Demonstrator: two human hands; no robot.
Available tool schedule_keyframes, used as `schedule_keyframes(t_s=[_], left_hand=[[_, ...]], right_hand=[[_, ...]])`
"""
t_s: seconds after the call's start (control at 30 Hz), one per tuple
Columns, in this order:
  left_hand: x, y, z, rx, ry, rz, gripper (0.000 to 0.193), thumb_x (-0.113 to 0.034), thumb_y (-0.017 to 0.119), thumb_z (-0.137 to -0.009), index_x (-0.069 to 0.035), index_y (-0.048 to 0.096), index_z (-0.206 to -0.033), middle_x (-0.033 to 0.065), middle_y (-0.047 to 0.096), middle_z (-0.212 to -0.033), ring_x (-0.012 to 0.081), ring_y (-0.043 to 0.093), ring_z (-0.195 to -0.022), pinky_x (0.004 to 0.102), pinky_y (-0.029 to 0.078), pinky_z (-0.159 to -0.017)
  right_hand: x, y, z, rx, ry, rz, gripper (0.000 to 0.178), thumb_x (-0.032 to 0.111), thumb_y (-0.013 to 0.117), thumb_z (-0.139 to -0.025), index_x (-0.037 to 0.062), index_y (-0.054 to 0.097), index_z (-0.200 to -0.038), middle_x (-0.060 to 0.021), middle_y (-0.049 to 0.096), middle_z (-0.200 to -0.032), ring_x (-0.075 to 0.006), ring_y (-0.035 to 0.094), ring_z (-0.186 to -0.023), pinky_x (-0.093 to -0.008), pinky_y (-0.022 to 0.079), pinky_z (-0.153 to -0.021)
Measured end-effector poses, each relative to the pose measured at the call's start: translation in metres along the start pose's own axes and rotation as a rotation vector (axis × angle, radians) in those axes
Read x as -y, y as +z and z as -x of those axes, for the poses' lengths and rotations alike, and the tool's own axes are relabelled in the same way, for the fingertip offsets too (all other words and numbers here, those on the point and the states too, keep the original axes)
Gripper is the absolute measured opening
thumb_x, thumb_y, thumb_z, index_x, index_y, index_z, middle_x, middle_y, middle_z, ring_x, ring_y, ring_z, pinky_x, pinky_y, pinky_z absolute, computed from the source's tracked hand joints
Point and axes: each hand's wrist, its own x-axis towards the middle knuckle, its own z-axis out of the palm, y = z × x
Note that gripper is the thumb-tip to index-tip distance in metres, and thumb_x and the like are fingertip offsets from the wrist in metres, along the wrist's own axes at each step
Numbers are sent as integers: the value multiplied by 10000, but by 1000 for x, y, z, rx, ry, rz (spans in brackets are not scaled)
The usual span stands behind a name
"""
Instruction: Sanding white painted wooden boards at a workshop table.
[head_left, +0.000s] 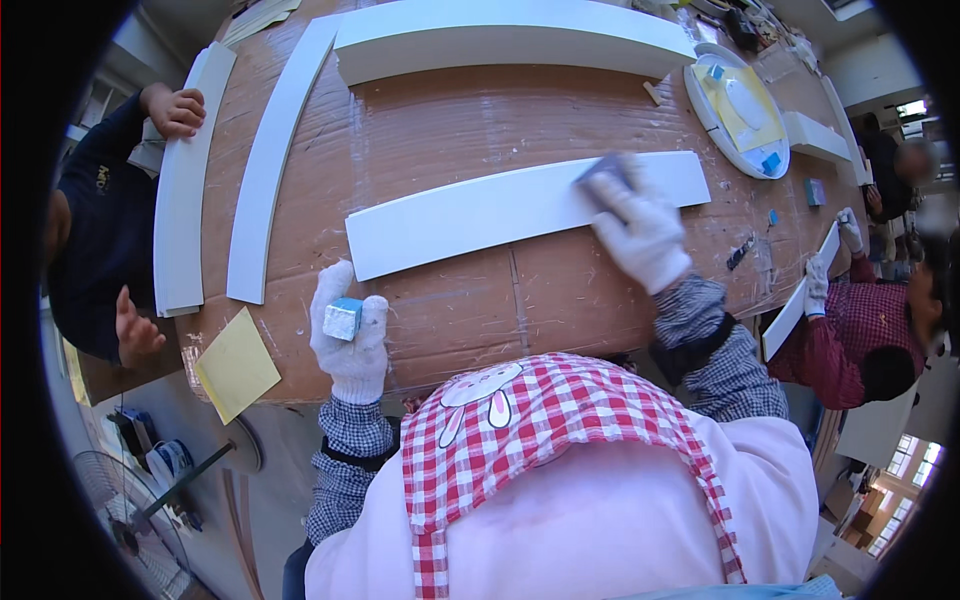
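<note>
A long white board [470, 218] lies across the cardboard-covered table before me. My right hand [645, 235], in a white knit glove, presses a dark grey sanding sponge [604, 180] onto the board's right part; both are somewhat smeared by motion. Close to the board's left end, my left hand [350, 350], gloved too, is closed around a small block [343, 319] with a whitish face and blue sides. That hand is just off the table's near edge and apart from the board.
More white boards [515, 40] lie at the back, with another strip [282, 165] at left. A person's hand [176, 110] rests on stacked boards [190, 200]. Yellow sandpaper [238, 366] overhangs the near left edge. An oval white tray [700, 110] stands at back right; a co-worker holds a board [800, 297] at right.
</note>
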Motion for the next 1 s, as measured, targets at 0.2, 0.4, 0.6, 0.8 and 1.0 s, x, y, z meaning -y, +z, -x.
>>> schedule_keyframes(t_s=[0.2,0.4,0.6,0.8,1.0], left_hand=[[-9,50,-55,149,261,-279,478,-141,859,-748,-54,700,-1190,150,691,-1216,338,612,-1225,473,391,-1154],[-8,60,-65,188,476,-544,471,-128,832,-719,-56,692,-1163,141,700,-1196,338,620,-1203,508,396,-1153],[-3,54,-64,192,521,-538,470,-226,829,-796,-55,666,-1202,135,680,-1226,332,609,-1215,522,365,-1172],[-1,54,-67,212,507,-536,469,-211,829,-790,-55,661,-1199,135,679,-1218,333,607,-1214,521,346,-1185],[1,54,-69,233,507,-559,462,-156,822,-780,-48,659,-1199,142,679,-1224,332,606,-1214,514,346,-1187]], right_hand=[[-46,-17,-7,-92,337,408,491,284,678,-881,174,655,-1359,-287,499,-1472,-480,568,-1242,-504,448,-1087],[120,62,-45,151,-357,-161,381,288,677,-919,186,657,-1286,-301,539,-1373,-457,581,-1221,-515,479,-1047],[-26,14,-5,-65,91,52,545,369,714,-862,283,628,-1394,-300,482,-1480,-465,549,-1290,-503,439,-1098],[-146,-74,28,-310,606,307,560,368,700,-867,142,630,-1374,-262,504,-1466,-445,556,-1255,-501,436,-1092],[-40,-32,30,52,-83,126,485,376,724,-865,190,670,-1310,-247,540,-1430,-419,571,-1239,-504,445,-1079]])
